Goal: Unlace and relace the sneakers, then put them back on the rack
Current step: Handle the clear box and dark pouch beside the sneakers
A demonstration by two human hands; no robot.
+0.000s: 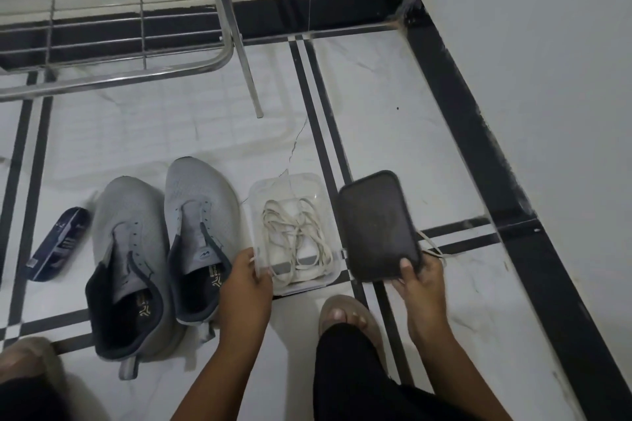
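The left hand point(247, 275) is gripping the tub point(321, 278) to steady it, laces point(295, 243) inside; the right hand point(419, 275) is gripping the lid point(378, 225) clear; unlaced sneakers point(164, 236) are waiting left, rack point(113, 44) far

White marble floor point(393, 133) with black inlay stripes, white walls point(530, 27), black skirting point(325, 10), dim light

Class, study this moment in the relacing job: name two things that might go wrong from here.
1. The white laces lie tangled in the clear container; pulling one may knot them.
2. A lace end trails outside under the dark lid held by the right hand; closing could trap it.
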